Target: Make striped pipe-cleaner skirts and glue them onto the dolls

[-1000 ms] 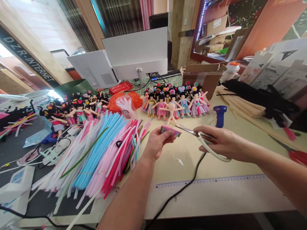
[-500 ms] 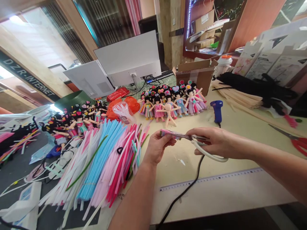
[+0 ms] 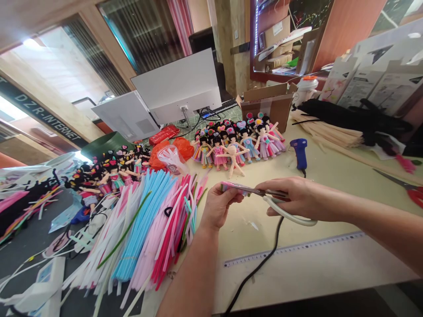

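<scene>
My left hand (image 3: 216, 204) pinches a small pink, lilac and green fuzzy piece (image 3: 243, 192), partly hidden by the fingers; it looks like short lengths of pipe cleaner. My right hand (image 3: 294, 198) is closed round white-handled scissors (image 3: 291, 215). The scissor blades point left and lie across the small piece at my left fingertips. Just beyond my hands a bare beige doll figure (image 3: 232, 159) stands on the table, arms spread. Behind it a crowd of finished dolls (image 3: 250, 143) in colourful skirts stands close together.
Bundles of pipe cleaners (image 3: 142, 220) lie left of my left arm. A blue glue gun (image 3: 299, 154) stands beyond my right hand, near red-handled scissors (image 3: 414, 194). A ruler (image 3: 294, 247) and a black cable (image 3: 256, 268) lie in front. A monitor (image 3: 180, 86) and cardboard box (image 3: 267, 105) stand behind.
The view has shifted slightly, so the table things appear a little to the right and lower at left. Both hands keep the same grips, with the scissors still at the small piece.
</scene>
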Motion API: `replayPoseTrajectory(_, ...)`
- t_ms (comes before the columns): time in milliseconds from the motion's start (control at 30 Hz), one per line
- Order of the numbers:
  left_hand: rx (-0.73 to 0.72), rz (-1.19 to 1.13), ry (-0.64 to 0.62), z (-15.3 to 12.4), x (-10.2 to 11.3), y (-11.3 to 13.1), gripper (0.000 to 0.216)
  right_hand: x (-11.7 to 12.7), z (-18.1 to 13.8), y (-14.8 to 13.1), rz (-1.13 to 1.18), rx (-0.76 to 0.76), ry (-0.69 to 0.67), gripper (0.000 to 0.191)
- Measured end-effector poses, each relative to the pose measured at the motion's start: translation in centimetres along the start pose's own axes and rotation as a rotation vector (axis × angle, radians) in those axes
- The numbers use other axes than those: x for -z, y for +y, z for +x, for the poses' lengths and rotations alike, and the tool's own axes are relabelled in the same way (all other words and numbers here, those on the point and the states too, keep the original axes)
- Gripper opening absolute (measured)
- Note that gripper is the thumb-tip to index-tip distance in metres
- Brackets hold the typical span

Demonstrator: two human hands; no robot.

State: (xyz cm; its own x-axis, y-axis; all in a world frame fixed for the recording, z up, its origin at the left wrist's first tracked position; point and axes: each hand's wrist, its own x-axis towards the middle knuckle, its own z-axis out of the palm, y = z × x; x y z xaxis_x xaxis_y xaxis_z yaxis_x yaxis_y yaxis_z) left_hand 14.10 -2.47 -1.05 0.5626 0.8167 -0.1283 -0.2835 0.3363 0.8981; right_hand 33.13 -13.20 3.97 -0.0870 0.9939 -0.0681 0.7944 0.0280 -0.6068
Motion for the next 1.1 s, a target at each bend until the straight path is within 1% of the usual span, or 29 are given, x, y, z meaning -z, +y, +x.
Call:
replayPoseTrajectory(133, -0.009, 0.006, -0.011, 0.0, -0.1, -0.1, 0.043, -0.1, -0.3, 0.1, -0.005, -0.001, 0.01, 0.039)
replayPoseTrajectory(267, -0.007, -0.009, -0.017, -0.2, -0.3, -0.1, 0.043, -0.6, -0.5, 0.5, 0.022, 0.01, 0.049, 0.037)
replayPoseTrajectory(367, 0.003, 0.0, -0.009, -0.2, -0.4, -0.1, 0.043, -0.8, -0.5, 0.6, 0.011, 0.052, 0.082, 0.036)
replayPoseTrajectory(467, 0.0, 0.002, 0.006, -0.2, -0.4, -0.3, 0.044, -0.9, -0.5, 0.3, -0.041, 0.097, 0.097, 0.034)
replayPoseTrajectory(567, -0.013, -0.014, 0.034, -0.1, -0.4, -0.4, 0.046, -1.0, -0.4, 0.0, -0.108, 0.094, 0.101, 0.031)
replayPoseTrajectory(733, -0.045, -0.01, 0.062, -0.2, -0.6, -0.4, 0.048, -1.1, -0.3, -0.2, -0.179, 0.127, 0.164, 0.03)
replayPoseTrajectory(900, -0.049, -0.041, 0.075, -0.1, -0.7, -0.5, 0.05, -0.9, -0.2, -0.4, -0.157, 0.149, 0.129, 0.028)
replayPoseTrajectory(1100, -0.057, -0.057, 0.105, -0.2, -0.9, -0.7, 0.051, -1.6, 0.0, 0.0, -0.143, 0.184, 0.188, 0.024)
